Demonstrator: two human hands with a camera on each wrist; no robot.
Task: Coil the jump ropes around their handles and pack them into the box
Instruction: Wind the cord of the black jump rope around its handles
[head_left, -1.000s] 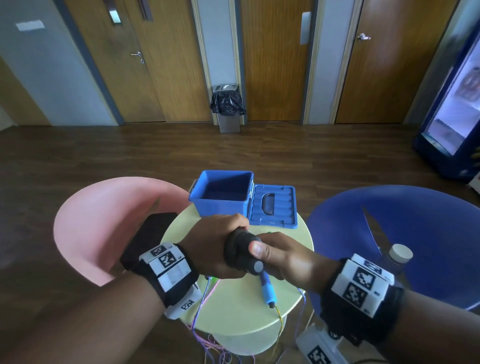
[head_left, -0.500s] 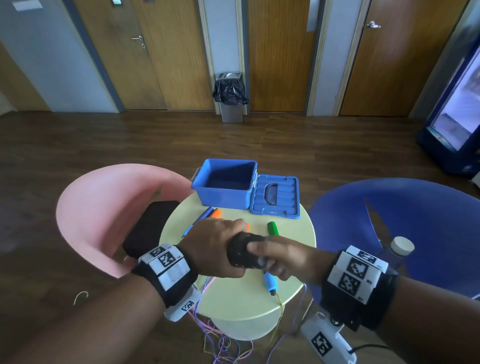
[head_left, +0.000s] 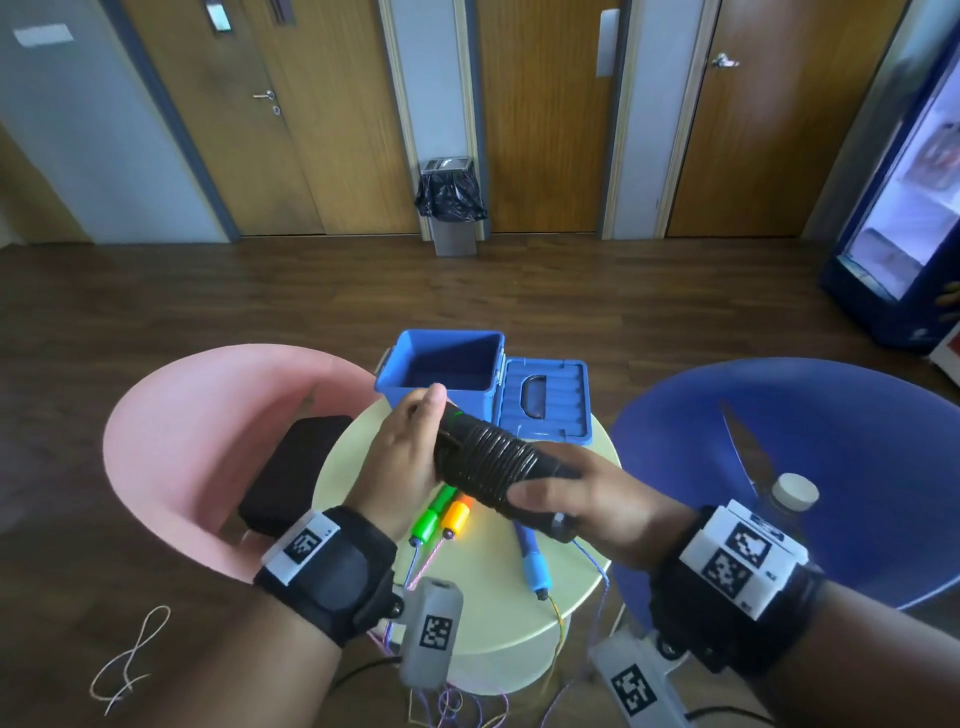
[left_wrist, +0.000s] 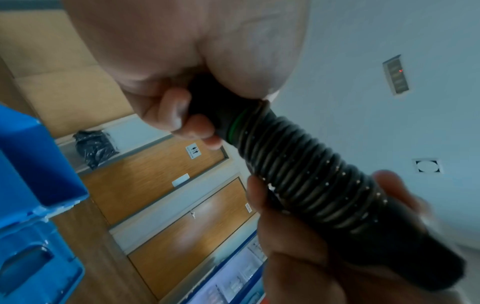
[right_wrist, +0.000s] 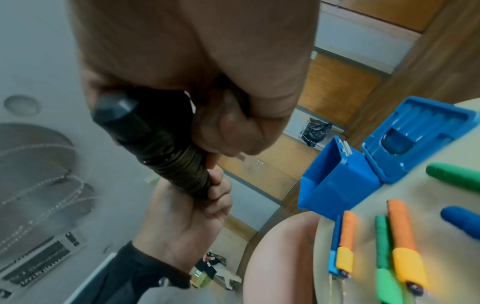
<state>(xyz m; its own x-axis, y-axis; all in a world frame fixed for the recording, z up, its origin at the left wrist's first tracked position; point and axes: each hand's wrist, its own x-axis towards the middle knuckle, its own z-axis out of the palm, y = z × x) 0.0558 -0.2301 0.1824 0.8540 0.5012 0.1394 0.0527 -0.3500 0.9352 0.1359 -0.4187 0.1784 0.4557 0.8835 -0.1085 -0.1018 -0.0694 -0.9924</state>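
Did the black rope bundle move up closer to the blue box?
Yes. The black rope bundle has risen toward the blue box, and its far end now overlaps the box's front wall.

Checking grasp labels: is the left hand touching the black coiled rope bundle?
Touching. In the left wrist view the left hand has its fingers curled round the end of the black coiled rope bundle; the head view agrees.

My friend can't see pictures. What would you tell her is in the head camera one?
Two hands, left hand and right hand, hold a black jump rope bundle, its rope coiled round the handles, above a round pale-yellow table. Behind it stands an open, empty blue box; green, orange and blue handles lie below.
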